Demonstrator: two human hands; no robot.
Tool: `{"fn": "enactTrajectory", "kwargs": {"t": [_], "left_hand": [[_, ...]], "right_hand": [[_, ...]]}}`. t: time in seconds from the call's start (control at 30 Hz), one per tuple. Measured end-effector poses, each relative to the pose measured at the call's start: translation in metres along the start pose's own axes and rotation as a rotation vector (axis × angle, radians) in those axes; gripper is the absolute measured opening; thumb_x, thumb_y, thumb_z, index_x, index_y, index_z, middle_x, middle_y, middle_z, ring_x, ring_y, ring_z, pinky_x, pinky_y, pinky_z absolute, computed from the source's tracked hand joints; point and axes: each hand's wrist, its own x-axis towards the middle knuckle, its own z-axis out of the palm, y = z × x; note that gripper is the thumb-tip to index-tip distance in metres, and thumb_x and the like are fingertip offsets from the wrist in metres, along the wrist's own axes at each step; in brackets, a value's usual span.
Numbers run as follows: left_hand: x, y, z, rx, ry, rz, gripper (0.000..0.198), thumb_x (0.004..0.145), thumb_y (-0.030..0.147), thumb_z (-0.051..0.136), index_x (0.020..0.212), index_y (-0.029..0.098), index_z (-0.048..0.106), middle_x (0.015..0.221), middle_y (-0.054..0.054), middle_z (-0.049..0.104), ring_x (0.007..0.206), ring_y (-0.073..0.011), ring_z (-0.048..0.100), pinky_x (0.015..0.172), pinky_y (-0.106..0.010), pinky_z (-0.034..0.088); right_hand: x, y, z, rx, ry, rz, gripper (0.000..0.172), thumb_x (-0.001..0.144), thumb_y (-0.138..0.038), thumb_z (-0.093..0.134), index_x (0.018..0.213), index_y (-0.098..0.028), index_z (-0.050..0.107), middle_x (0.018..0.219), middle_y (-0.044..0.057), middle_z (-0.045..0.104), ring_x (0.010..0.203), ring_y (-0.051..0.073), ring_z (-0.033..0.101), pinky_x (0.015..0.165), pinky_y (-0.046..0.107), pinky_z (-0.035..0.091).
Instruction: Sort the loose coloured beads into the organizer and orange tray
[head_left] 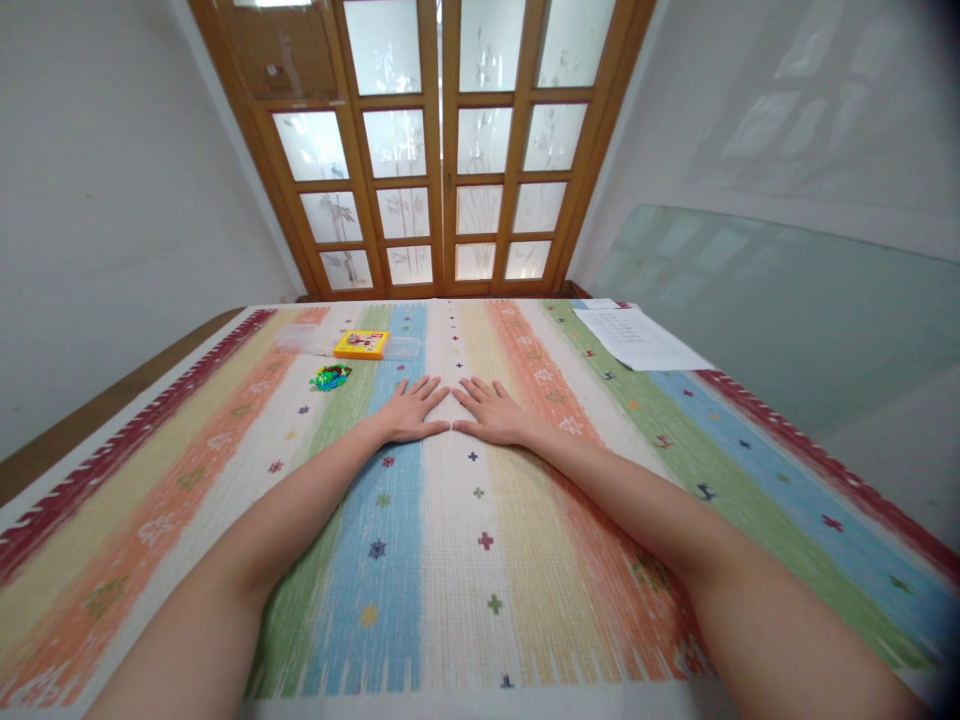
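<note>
My left hand (414, 410) lies flat on the striped tablecloth (450, 560), palm down with its fingers spread. Beside it, my right hand (487, 412) rests the same way, the two thumbs nearly meeting at the middle. Neither hand holds anything. Beyond my left hand is a yellow and orange box (361, 345) with a picture on its face. Clear plastic cases stick out on both sides of it, one a transparent case (403, 348) at its right. A small heap of green, blue and dark pieces (330, 377) lies nearer, left of my left hand; the pieces are too small to name.
Printed paper sheets (637, 335) lie at the far right of the table. A wooden door with glass panes (480, 155) stands behind the far edge. A pale glass-like panel (780, 300) leans by the right wall, and a white wall (112, 180) rises at the left.
</note>
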Motion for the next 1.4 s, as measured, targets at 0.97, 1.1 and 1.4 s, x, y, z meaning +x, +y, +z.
{"fn": "enactTrajectory", "kwargs": {"t": [0.97, 1.1, 1.4], "left_hand": [[0.0018, 0.0046, -0.0012, -0.041, 0.001, -0.080, 0.085, 0.100, 0.079, 0.030, 0.170, 0.031, 0.026, 0.178, -0.009, 0.013, 0.164, -0.0362, 0.011, 0.129, -0.063, 0.007], [0.0017, 0.0046, -0.0008, -0.044, 0.008, -0.076, 0.086, 0.099, 0.079, 0.031, 0.169, 0.031, 0.026, 0.178, -0.009, 0.014, 0.164, -0.0365, 0.010, 0.129, -0.064, 0.008], [0.0020, 0.0055, -0.0017, -0.048, 0.004, -0.083, 0.085, 0.099, 0.078, 0.031, 0.170, 0.031, 0.026, 0.178, -0.009, 0.014, 0.165, -0.0358, 0.010, 0.129, -0.063, 0.007]], "right_hand": [[0.0003, -0.0045, -0.0032, -0.003, 0.017, 0.046, 0.087, 0.101, -0.079, 0.026, 0.169, -0.025, 0.030, 0.176, 0.012, 0.019, 0.163, 0.035, 0.018, 0.131, 0.060, 0.013], [0.0000, -0.0053, -0.0038, -0.002, 0.012, 0.048, 0.087, 0.101, -0.079, 0.024, 0.169, -0.025, 0.030, 0.176, 0.013, 0.019, 0.163, 0.035, 0.017, 0.131, 0.061, 0.013], [0.0010, -0.0030, -0.0010, -0.004, 0.021, 0.045, 0.085, 0.101, -0.078, 0.026, 0.170, -0.028, 0.027, 0.176, 0.009, 0.019, 0.163, 0.036, 0.017, 0.131, 0.061, 0.013]]}}
